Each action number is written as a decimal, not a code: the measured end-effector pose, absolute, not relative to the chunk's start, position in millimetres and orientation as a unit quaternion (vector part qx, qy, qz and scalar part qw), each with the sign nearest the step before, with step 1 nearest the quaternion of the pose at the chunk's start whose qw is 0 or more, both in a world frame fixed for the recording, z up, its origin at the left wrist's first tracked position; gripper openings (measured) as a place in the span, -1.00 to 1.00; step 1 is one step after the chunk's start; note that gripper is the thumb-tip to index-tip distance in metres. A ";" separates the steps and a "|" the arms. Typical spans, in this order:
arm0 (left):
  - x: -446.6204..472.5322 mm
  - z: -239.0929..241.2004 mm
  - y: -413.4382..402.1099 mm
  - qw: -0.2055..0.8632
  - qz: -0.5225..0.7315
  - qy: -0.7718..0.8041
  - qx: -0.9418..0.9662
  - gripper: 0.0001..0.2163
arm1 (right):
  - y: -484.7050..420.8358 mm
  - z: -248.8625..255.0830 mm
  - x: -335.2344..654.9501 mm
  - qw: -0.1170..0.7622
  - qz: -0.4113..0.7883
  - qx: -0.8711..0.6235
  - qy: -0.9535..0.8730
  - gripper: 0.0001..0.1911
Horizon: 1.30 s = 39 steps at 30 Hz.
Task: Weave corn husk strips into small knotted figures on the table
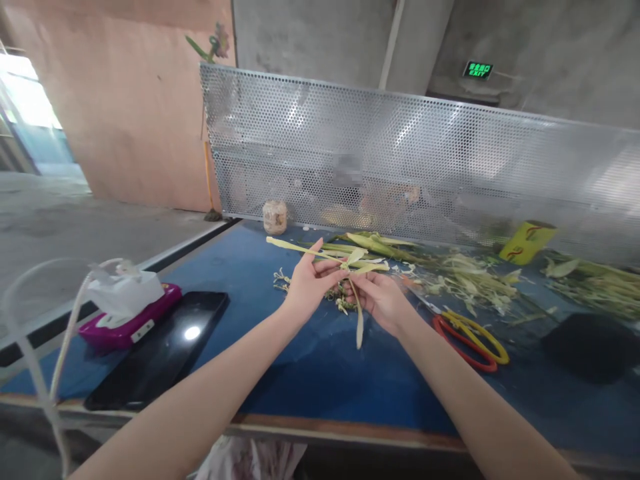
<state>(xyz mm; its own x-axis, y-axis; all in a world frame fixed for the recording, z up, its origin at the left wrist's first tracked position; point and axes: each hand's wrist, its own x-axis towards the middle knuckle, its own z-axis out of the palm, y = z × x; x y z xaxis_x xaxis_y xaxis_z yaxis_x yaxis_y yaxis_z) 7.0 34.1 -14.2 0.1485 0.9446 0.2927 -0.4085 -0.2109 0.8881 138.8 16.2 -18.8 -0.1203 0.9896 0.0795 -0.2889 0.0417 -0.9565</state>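
Both my hands meet over the blue table [320, 373] and pinch a pale green plant stem [300, 248] with long leaves. My left hand [310, 283] grips it from the left, fingers closed round the stalk near a leaf joint. From the right, my right hand [383, 300] holds the same stem, and one narrow leaf [359, 320] hangs down from its fingers. Under the hands lie small pale flower bits [285, 280].
Red and yellow handled scissors [470, 337] lie right of my right hand. More stems and trimmings [465, 277] are heaped behind, near a yellow tube [527, 241]. A black phone [160, 350], a magenta box [127, 313] and a jar [275, 217] stand left. A perforated metal screen [400, 160] closes the back.
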 end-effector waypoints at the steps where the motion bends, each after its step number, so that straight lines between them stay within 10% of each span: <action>1: 6.4 -14.3 34.5 0.563 0.598 0.273 0.501 -0.21 | 16.4 -19.8 138.6 0.542 0.586 -0.379 -0.468 -0.78; 17: -0.7 -13.5 40.1 0.535 0.608 0.309 0.499 -0.24 | 14.8 -14.3 146.6 0.453 0.474 -0.491 -0.573 -0.70; 25: -3.1 -15.0 45.5 0.599 0.608 0.315 0.415 -0.30 | 3.3 -7.9 159.3 0.327 -0.184 -0.475 -0.796 -0.71; 39: -3.5 -16.5 44.8 0.652 0.568 0.330 0.379 -0.38 | 6.6 -2.7 166.5 0.190 -0.426 -0.253 -0.848 -0.73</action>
<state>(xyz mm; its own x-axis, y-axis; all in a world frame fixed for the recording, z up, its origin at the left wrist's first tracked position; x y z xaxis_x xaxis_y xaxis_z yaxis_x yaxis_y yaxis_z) -3.5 44.8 -16.5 0.1364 0.9907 0.0009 -0.4905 0.0667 0.8689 166.5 6.6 -2.7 -0.7998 0.2680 0.5371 0.5909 0.5086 0.6262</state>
